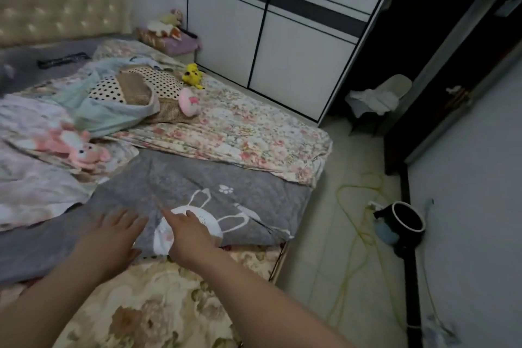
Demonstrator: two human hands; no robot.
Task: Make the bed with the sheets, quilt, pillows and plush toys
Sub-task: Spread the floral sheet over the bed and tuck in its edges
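Note:
A grey sheet with white rabbit prints (197,189) lies across the foot of the bed. My left hand (113,237) rests flat on it with fingers spread. My right hand (192,234) lies beside it on the white rabbit print, fingers extended, holding nothing. Behind them a floral quilt (240,127) covers the right side of the mattress. A polka-dot pillow (147,82) sits in a pale green cover. Near it are a yellow plush toy (193,74) and a pink round plush (189,101). A pink rabbit plush (79,147) lies on crumpled pale bedding at the left.
A beige tufted headboard (56,8) stands at the back left. A nightstand with more plush toys (169,28) is beside a white wardrobe (268,22). On the floor at the right lie a yellow cord (356,223), a black pot-like appliance (406,217) and a chair (378,99).

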